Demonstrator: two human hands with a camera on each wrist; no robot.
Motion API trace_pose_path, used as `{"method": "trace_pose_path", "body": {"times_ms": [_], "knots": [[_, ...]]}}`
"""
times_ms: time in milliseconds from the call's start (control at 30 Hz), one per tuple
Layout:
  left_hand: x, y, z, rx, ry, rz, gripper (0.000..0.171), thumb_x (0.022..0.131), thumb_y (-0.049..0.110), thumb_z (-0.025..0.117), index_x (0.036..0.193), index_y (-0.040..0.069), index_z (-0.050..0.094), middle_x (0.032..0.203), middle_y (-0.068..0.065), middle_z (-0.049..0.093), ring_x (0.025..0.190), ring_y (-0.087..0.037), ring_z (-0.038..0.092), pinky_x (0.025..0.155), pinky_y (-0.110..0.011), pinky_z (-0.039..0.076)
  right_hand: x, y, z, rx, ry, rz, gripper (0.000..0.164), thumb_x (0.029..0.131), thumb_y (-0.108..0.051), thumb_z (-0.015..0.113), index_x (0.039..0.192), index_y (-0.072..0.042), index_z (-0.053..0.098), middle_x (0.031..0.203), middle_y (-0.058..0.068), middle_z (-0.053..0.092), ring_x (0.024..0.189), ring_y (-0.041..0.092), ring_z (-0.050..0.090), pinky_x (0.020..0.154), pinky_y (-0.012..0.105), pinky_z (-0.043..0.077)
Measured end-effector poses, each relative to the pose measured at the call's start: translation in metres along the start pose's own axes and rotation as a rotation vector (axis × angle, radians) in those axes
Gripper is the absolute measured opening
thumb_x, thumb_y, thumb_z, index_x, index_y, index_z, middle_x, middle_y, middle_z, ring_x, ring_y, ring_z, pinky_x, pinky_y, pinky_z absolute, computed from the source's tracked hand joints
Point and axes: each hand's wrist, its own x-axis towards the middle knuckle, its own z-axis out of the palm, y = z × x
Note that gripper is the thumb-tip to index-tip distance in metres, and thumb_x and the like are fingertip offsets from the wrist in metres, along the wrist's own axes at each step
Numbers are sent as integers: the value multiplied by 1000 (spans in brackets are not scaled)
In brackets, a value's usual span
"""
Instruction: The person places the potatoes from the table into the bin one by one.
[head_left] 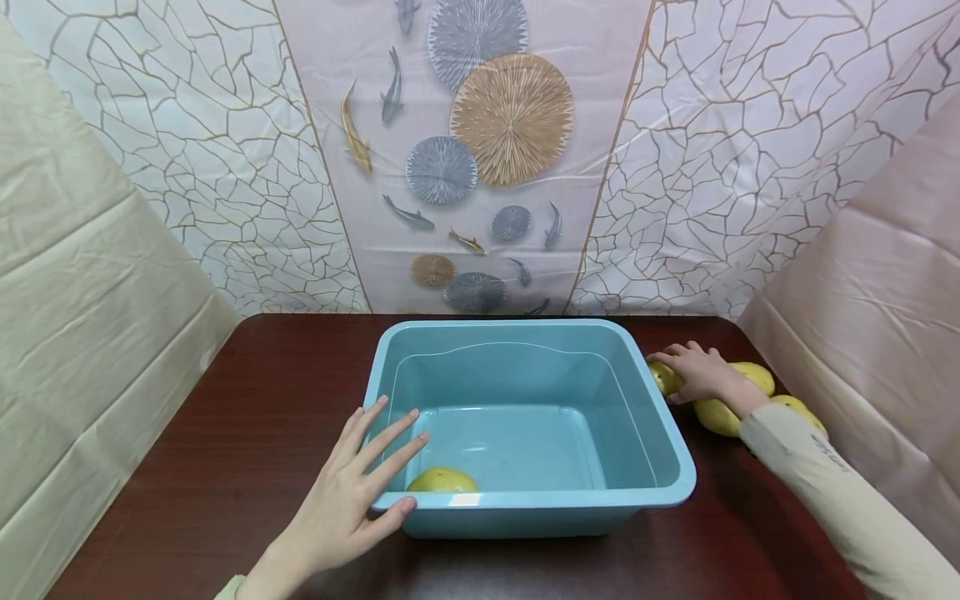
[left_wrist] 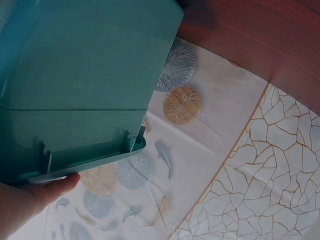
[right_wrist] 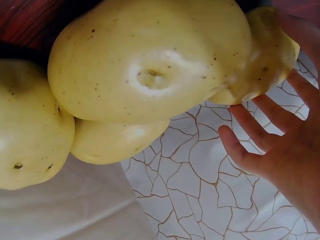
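Two hands rest well apart: the right hand (head_left: 701, 373) curls fingers and thumb round a yellow-skinned potato (head_left: 663, 379), with three more potatoes (head_left: 753, 377) bunched about its wrist on the worktop (head_left: 300, 417). The left hand (head_left: 341, 500), fingers spread and gripping nothing, touches the near-left rim of a light-blue plastic basin (head_left: 540, 500), apparently to steady it. Between both hands, probably for easy reach, the basin contains one lone potato (head_left: 442, 479) near the left thumb.

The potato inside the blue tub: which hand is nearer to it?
Left. The left hand spreads over the near left corner of the tub, close beside the potato; the right hand is past the tub's right side, at other potatoes.
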Motion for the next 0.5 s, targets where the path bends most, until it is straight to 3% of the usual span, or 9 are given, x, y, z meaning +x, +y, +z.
{"method": "trace_pose_path", "body": {"times_ms": [500], "knots": [[1,0,0,-6,1,-1,48,90,42,39,129,14,48,138,-6,41,133,-35,23,113,-40,2,12,7,8,7,-51,42,68,62,-22,77,123,-8,50,114,23,52,97,37,44,73,55,37]]}}
